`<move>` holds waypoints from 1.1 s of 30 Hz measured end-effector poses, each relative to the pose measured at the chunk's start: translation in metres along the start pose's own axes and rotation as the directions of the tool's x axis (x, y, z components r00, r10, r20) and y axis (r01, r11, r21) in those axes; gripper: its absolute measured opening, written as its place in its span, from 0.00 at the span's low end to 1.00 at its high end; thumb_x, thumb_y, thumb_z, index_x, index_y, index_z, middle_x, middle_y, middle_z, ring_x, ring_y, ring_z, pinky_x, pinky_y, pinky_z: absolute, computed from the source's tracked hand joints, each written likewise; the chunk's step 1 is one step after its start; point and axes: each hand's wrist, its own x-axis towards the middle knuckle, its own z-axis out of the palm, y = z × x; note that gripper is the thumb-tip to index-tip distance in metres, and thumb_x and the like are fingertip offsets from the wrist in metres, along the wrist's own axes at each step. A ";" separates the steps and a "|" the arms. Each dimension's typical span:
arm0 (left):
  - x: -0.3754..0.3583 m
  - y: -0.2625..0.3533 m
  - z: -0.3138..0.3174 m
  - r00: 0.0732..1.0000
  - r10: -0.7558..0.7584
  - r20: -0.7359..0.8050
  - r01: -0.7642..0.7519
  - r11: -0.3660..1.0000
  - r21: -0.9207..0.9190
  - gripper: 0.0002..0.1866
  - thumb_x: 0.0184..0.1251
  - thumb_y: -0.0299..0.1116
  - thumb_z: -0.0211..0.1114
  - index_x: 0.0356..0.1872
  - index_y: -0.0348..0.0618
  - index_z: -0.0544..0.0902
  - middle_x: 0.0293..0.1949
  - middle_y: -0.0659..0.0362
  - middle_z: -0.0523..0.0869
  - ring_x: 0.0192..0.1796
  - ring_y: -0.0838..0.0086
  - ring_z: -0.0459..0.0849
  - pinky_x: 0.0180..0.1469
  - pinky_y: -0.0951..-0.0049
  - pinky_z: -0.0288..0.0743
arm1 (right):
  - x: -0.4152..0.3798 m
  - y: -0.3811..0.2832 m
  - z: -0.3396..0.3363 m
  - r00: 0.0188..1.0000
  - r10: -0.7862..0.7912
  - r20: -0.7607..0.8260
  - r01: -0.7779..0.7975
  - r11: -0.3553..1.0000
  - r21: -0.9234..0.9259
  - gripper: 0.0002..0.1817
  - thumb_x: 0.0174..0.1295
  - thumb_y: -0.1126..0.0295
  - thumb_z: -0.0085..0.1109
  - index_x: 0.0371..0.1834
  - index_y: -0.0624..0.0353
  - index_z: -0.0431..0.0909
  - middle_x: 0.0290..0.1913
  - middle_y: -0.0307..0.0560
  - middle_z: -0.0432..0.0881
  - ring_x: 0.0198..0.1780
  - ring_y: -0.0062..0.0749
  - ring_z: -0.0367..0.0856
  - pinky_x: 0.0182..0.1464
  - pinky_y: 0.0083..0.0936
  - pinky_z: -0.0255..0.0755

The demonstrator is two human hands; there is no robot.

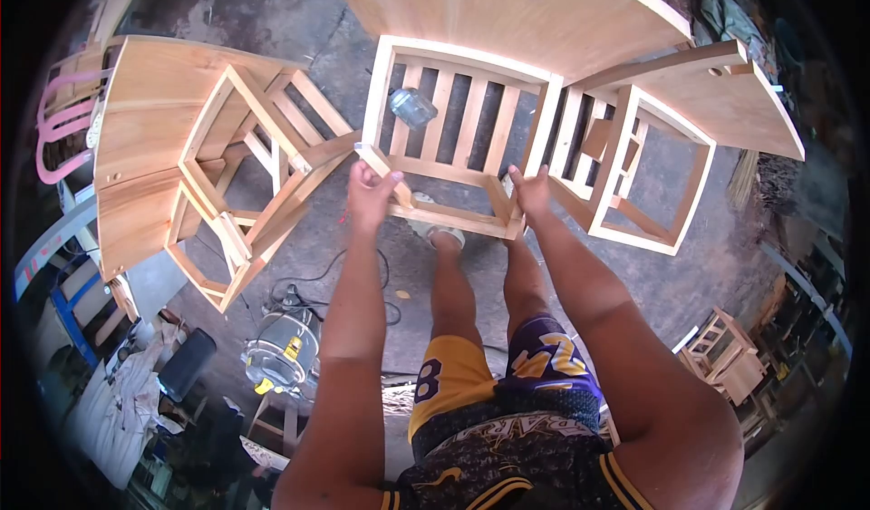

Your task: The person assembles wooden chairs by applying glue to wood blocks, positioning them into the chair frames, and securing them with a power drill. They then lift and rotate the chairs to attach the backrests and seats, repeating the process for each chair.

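A light wooden frame [471,54] with slats low inside it stands in front of me, joined to or against a broad wooden panel [535,11]. My left hand [370,191] is closed round a short wooden piece [385,167] at the frame's near left corner. At the near right corner, my right hand [530,193] grips the frame's edge, thumb and fingers on either side of the wood. A clear plastic container [413,108] lies within the frame's outline, over the slats.
Similar wooden frames stand at left [217,211] and right [657,174]. A vacuum-like machine [283,347] with a dark cable sits on the floor at lower left. A pink plastic chair [68,120] is at far left, a small wooden piece of furniture [729,365] at lower right.
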 end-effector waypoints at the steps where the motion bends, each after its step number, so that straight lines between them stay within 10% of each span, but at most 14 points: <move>1: -0.011 0.006 0.007 1.000 0.003 -0.006 -0.003 1.000 0.009 0.19 0.61 0.24 0.67 0.51 0.39 0.71 0.43 0.60 0.83 0.45 0.79 0.82 0.50 0.77 0.76 | -0.005 -0.006 -0.002 0.998 -0.041 -0.042 0.036 0.991 -0.127 0.43 0.61 0.62 0.65 0.71 0.72 0.49 0.61 0.63 0.72 0.63 0.45 0.71 0.65 0.33 0.64; 5: -0.060 0.002 0.047 0.979 -0.188 0.084 0.202 0.955 -0.219 0.20 0.64 0.27 0.64 0.56 0.38 0.70 0.48 0.55 0.82 0.51 0.74 0.81 0.58 0.69 0.73 | -0.058 -0.036 -0.044 0.810 -0.577 -0.105 0.505 0.777 -0.375 0.41 0.65 0.63 0.61 0.74 0.67 0.47 0.60 0.58 0.74 0.60 0.42 0.74 0.63 0.32 0.66; 6: -0.071 -0.003 0.058 0.968 -0.167 0.187 0.223 0.915 -0.335 0.20 0.66 0.27 0.61 0.57 0.37 0.69 0.51 0.53 0.81 0.53 0.71 0.80 0.60 0.67 0.72 | -0.066 -0.035 -0.050 0.863 -0.502 0.060 0.504 0.863 -0.020 0.40 0.66 0.63 0.59 0.74 0.65 0.47 0.59 0.55 0.74 0.58 0.38 0.75 0.62 0.30 0.67; 7: -0.081 -0.003 0.070 0.950 -0.133 0.281 0.252 0.859 -0.445 0.20 0.67 0.27 0.59 0.59 0.37 0.69 0.54 0.51 0.80 0.56 0.68 0.79 0.62 0.65 0.70 | -0.072 -0.036 -0.055 0.852 -0.461 0.250 0.376 0.869 0.320 0.38 0.68 0.64 0.57 0.75 0.63 0.46 0.59 0.51 0.75 0.55 0.35 0.76 0.60 0.29 0.68; 9: -0.096 -0.003 0.091 0.903 -0.135 0.409 0.342 0.800 -0.492 0.19 0.71 0.26 0.54 0.61 0.36 0.68 0.58 0.48 0.78 0.59 0.65 0.78 0.65 0.65 0.68 | -0.077 -0.048 -0.066 0.818 -0.325 0.475 0.194 0.933 0.303 0.37 0.70 0.61 0.55 0.76 0.60 0.46 0.57 0.47 0.77 0.51 0.27 0.77 0.56 0.26 0.71; 11: -0.105 -0.010 0.105 0.897 -0.068 0.436 0.302 0.816 -0.493 0.19 0.73 0.27 0.51 0.63 0.36 0.67 0.59 0.51 0.77 0.61 0.65 0.76 0.66 0.64 0.66 | -0.082 -0.070 -0.075 0.595 0.065 0.801 -0.388 0.896 0.216 0.38 0.70 0.57 0.54 0.76 0.59 0.47 0.57 0.46 0.77 0.49 0.24 0.77 0.53 0.26 0.73; 13: -0.111 -0.008 0.116 0.872 -0.075 0.483 0.340 0.803 -0.489 0.21 0.74 0.30 0.51 0.65 0.35 0.65 0.61 0.54 0.75 0.64 0.66 0.73 0.68 0.63 0.64 | -0.071 -0.071 -0.081 0.492 0.055 0.869 -0.424 0.887 0.183 0.37 0.71 0.55 0.51 0.76 0.57 0.48 0.59 0.46 0.76 0.51 0.26 0.78 0.52 0.27 0.74; 14: -0.115 -0.007 0.121 0.886 -0.089 0.456 0.355 0.763 -0.541 0.22 0.71 0.37 0.60 0.61 0.37 0.71 0.51 0.60 0.80 0.49 0.77 0.78 0.47 0.75 0.71 | -0.067 -0.070 -0.085 0.341 -0.002 0.940 -0.482 0.858 0.177 0.36 0.71 0.55 0.50 0.76 0.57 0.49 0.60 0.46 0.75 0.54 0.28 0.77 0.55 0.28 0.74; 15: -0.118 -0.007 0.122 0.891 -0.092 0.445 0.352 0.758 -0.548 0.22 0.71 0.37 0.60 0.61 0.37 0.71 0.51 0.60 0.80 0.49 0.77 0.78 0.47 0.75 0.71 | -0.064 -0.071 -0.089 0.185 -0.066 0.980 -0.540 0.827 0.158 0.35 0.72 0.56 0.49 0.76 0.57 0.49 0.62 0.46 0.74 0.58 0.30 0.76 0.57 0.28 0.73; 22: -0.122 -0.009 0.132 0.922 -0.121 0.369 0.316 0.786 -0.531 0.20 0.73 0.31 0.55 0.63 0.37 0.70 0.54 0.59 0.79 0.54 0.76 0.77 0.58 0.72 0.69 | -0.046 -0.067 -0.092 0.133 -0.078 0.988 -0.633 0.760 0.145 0.37 0.70 0.62 0.53 0.77 0.56 0.45 0.67 0.47 0.68 0.63 0.33 0.73 0.64 0.31 0.68; 25: -0.124 -0.020 0.138 0.955 -0.200 0.221 0.283 0.838 -0.467 0.19 0.72 0.30 0.58 0.61 0.36 0.72 0.53 0.60 0.81 0.55 0.77 0.77 0.60 0.73 0.68 | -0.032 -0.090 -0.090 0.299 -0.061 0.952 -0.337 0.927 0.165 0.45 0.66 0.71 0.59 0.78 0.56 0.37 0.64 0.49 0.72 0.60 0.29 0.75 0.61 0.26 0.69; 27: -0.127 -0.036 0.138 0.927 -0.277 -0.254 0.183 0.923 -0.338 0.21 0.69 0.33 0.63 0.59 0.37 0.72 0.52 0.60 0.81 0.52 0.76 0.78 0.58 0.77 0.67 | -0.023 -0.118 -0.082 0.381 -0.024 0.924 0.135 0.990 -0.030 0.52 0.60 0.71 0.66 0.78 0.56 0.34 0.54 0.49 0.80 0.54 0.28 0.79 0.57 0.23 0.71; 33: -0.141 -0.087 0.134 0.739 -0.484 -0.469 0.125 0.783 -0.610 0.33 0.65 0.35 0.67 0.66 0.40 0.61 0.57 0.57 0.76 0.59 0.73 0.73 0.62 0.69 0.63 | 0.021 -0.116 -0.020 0.214 0.046 0.976 0.647 0.742 -0.176 0.58 0.53 0.75 0.70 0.78 0.51 0.32 0.46 0.51 0.82 0.47 0.28 0.80 0.53 0.25 0.72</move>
